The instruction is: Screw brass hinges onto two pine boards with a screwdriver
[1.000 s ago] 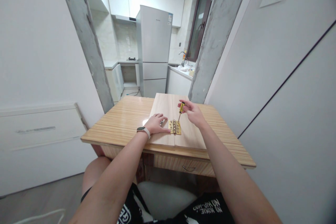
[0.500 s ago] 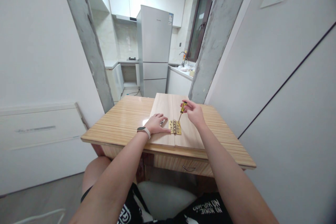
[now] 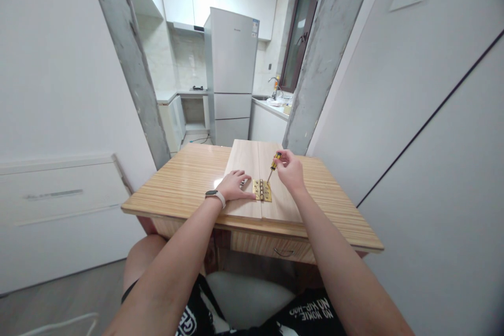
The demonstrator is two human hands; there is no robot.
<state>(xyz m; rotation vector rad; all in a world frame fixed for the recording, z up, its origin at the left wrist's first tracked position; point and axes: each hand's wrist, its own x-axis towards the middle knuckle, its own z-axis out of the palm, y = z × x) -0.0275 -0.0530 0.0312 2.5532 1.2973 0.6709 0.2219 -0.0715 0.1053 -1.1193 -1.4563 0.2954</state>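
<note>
A brass hinge point(image 3: 262, 190) lies across the seam between two pale wooden boards point(image 3: 244, 157). My right hand point(image 3: 290, 169) grips a yellow and black screwdriver point(image 3: 276, 160), its shaft slanting down to the upper right part of the hinge. My left hand point(image 3: 234, 186) rests on the left board with fingers apart, the thumb touching the hinge's left edge. Some small metal pieces point(image 3: 243, 183), too small to make out fully, show beside the left fingers.
The boards lie on a striped wooden table point(image 3: 189, 173) with a drawer point(image 3: 275, 248) below its front edge. Behind it stand a grey fridge point(image 3: 234, 58) and a sink counter point(image 3: 270, 115). White walls flank both sides.
My right hand and the screwdriver handle have shifted very slightly, while the tip stays at the hinge. My left hand has not visibly moved.
</note>
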